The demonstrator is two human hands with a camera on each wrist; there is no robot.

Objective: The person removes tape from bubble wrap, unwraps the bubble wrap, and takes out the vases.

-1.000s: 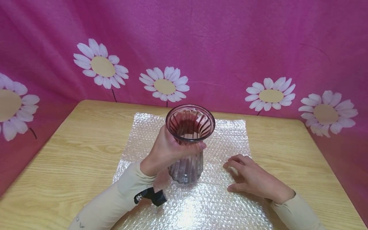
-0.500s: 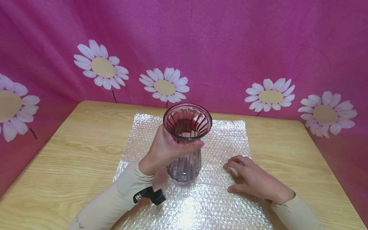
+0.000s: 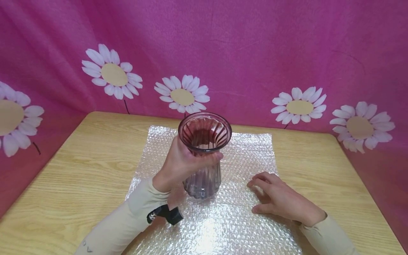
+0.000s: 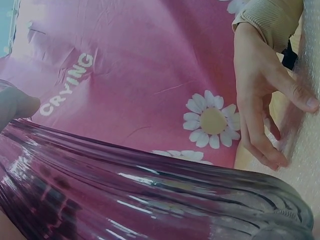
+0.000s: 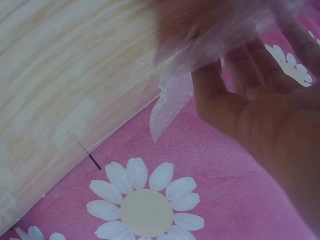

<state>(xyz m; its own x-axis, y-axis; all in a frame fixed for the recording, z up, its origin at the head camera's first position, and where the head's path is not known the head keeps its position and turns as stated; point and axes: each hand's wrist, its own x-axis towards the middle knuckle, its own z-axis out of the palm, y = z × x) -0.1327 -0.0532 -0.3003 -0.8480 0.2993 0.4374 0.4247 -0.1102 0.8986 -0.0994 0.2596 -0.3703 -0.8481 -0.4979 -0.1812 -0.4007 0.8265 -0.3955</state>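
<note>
A ribbed glass vase (image 3: 203,179), purple-red at its flared rim and clearer toward the base, is gripped below the rim by my left hand (image 3: 180,161). The thumb crosses the near side, while the other fingers are hidden behind the glass. It is upright, mouth up, over a sheet of bubble wrap (image 3: 236,216); whether its base touches the sheet I cannot tell. In the left wrist view the vase (image 4: 150,185) fills the lower part. My right hand (image 3: 283,198) rests with loosely bent fingers at the right part of the bubble wrap, holding nothing.
The bubble wrap lies flat on a wooden table (image 3: 89,159), running out of view at the near edge. A pink cloth (image 3: 236,53) printed with white daisies stands behind the table and along both sides. A black strap device (image 3: 165,213) sits on the left wrist.
The left hand has carried the vase slightly left and away from me, still upright. The right hand stays in place.
</note>
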